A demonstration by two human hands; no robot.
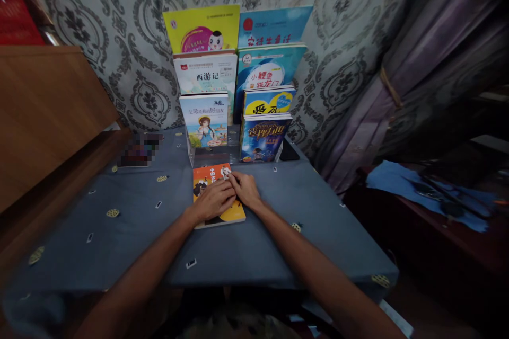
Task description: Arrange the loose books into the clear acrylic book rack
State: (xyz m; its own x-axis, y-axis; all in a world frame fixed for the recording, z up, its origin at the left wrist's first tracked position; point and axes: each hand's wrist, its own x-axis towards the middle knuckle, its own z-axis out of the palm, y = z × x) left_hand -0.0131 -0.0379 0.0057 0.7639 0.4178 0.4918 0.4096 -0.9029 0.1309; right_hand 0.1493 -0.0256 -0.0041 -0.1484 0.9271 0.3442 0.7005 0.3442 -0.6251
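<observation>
An orange book (207, 176) lies flat on the blue tablecloth (131, 228), just in front of a tiered display of books. My left hand (213, 200) rests palm down on the book's cover, fingers stretched towards its far right corner. My right hand (245, 188) lies beside it on the book's right edge, fingers bent and meeting the left fingertips near a small white patch on the cover. I cannot make out whether the fingers pinch anything.
A clear tiered stand (234, 90) against the patterned wall holds several upright children's books. A dark phone (289, 152) lies right of the stand. A wooden cabinet (43, 111) stands at left; curtains (421, 69) and a blue cloth (401, 177) are at right.
</observation>
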